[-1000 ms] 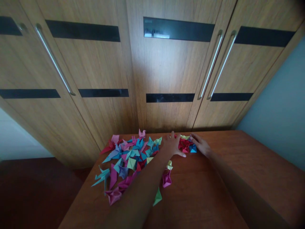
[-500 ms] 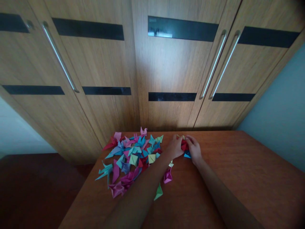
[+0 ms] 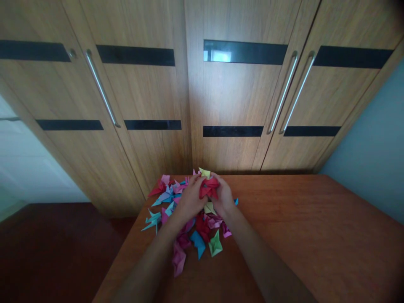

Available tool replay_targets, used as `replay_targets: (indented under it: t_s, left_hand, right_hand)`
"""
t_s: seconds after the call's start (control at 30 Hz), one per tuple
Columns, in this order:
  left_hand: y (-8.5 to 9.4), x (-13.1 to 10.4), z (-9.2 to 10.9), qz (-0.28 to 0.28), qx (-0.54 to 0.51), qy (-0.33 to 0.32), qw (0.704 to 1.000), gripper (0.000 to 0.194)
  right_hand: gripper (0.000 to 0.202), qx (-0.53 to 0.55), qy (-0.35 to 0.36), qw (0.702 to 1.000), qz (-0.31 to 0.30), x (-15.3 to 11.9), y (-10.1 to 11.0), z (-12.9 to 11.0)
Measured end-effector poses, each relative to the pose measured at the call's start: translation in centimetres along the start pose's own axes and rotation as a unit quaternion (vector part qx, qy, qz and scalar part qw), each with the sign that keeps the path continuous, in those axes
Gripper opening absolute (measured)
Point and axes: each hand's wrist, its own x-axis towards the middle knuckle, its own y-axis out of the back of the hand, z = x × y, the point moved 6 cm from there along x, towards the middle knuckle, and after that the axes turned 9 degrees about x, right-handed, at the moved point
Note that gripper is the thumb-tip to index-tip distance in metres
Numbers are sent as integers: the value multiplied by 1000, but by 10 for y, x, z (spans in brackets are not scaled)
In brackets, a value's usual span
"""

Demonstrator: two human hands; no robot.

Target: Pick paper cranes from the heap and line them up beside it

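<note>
My left hand [image 3: 193, 197] and my right hand [image 3: 223, 194] are close together above the pile of folded paper pieces, their fingers curled around a red origami piece [image 3: 208, 188] between them. A pale yellow origami piece [image 3: 205, 172] shows at the fingertips, just above the red one; whether it is gripped too, I cannot tell. Beside my right wrist a bit of a blue origami piece [image 3: 236, 201] sticks out. Under my hands and forearms, part of the pile is hidden. Nearer me lie a green folded piece [image 3: 216, 244], a blue one [image 3: 198, 243] and a pink one [image 3: 179, 258].
The brown wooden table [image 3: 284, 227] stands against a wardrobe [image 3: 230, 97] with long metal handles. At the pile's left side rests a turquoise paper crane [image 3: 152, 219]. The table's left edge drops to a dark floor [image 3: 63, 248].
Both hands have moved left, from beside the pile to over it, with the red origami piece between them. The view has shifted slightly. Several pieces near me now show in different places.
</note>
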Motion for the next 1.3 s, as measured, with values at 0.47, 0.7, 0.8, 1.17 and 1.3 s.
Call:
replay_targets:
  t_s: [0.47,0.7,0.8,1.17,1.3]
  left_hand:
    - [20,-85,-3,-79,131,-6,988,56]
    - [-40,-99,52,-173,195,-74,963,99]
    - [-45,-100,54,-152,206,-73,964,89]
    - [-43,-100,68,-129,211,-93,964,50]
    - [-46,-101,69,-133,202,-95,966,52]
  right_hand:
    - [38,-362,100,927,-11,-12,59,-58]
    - [41,-622,144,768,-47,-26,111,-54]
    - [38,-633,153,755,-77,-36,101,-38]
    - [30,-278,85,953,80,-81,87,-15]
    - [26,-90,27,981,169,-97,91,-5]
